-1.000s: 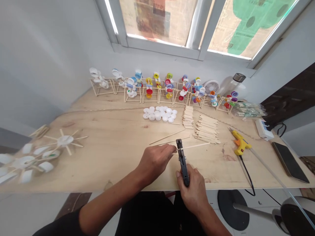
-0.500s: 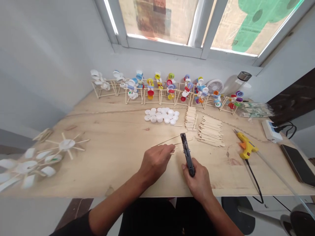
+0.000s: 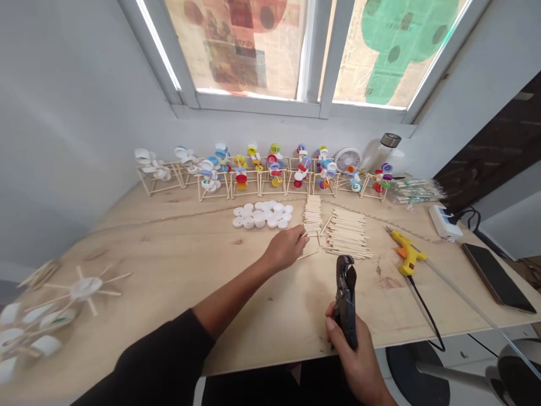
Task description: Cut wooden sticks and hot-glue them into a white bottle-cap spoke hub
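Observation:
My left hand (image 3: 287, 248) reaches over the table at the near end of a bundle of short wooden sticks (image 3: 313, 211). Its fingers are pinched on a short stick piece, mostly hidden by them. In my right hand (image 3: 357, 344), near the table's front edge, are black hand cutters that look like pruning shears (image 3: 346, 299). Their jaws point away from me, with no stick between them. A row of longer wooden sticks (image 3: 349, 234) lies just right of the short bundle. One loose stick (image 3: 308, 255) rests below my left fingers.
White bottle caps (image 3: 258, 219) lie left of the sticks. Stick frames with coloured cap wheels (image 3: 240, 180) line the back. A yellow glue gun (image 3: 408, 254), phone (image 3: 499, 276) and power strip (image 3: 446, 223) are at right. Cap-and-stick wheels (image 3: 85, 288) sit at left.
My left hand has moved forward and right to the short stick bundle. My right hand has drawn the shears back and right, away from the left hand. The view has shifted.

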`<state>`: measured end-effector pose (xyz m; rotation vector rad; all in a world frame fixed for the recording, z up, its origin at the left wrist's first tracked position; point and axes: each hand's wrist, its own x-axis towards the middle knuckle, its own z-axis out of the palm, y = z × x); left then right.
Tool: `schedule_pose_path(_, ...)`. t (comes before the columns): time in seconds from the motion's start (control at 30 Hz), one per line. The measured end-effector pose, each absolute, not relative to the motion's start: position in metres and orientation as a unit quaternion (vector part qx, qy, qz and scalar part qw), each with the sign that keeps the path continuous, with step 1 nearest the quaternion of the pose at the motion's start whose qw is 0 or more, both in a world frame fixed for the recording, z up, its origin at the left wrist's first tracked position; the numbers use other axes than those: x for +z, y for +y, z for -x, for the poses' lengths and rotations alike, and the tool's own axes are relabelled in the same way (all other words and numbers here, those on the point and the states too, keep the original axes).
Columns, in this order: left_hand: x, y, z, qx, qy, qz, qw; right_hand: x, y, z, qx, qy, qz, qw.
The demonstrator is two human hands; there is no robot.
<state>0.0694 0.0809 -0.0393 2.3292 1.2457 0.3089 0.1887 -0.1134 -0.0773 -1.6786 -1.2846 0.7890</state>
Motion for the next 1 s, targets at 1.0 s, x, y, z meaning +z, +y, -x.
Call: schedule_pose_path(1.0, -0.049, 0.169, -0.210, -0.097, 0.509, -0.842, 0.150, -0.080, -0.123, -0.204, 0.330, -0.351, 0.693, 0.537)
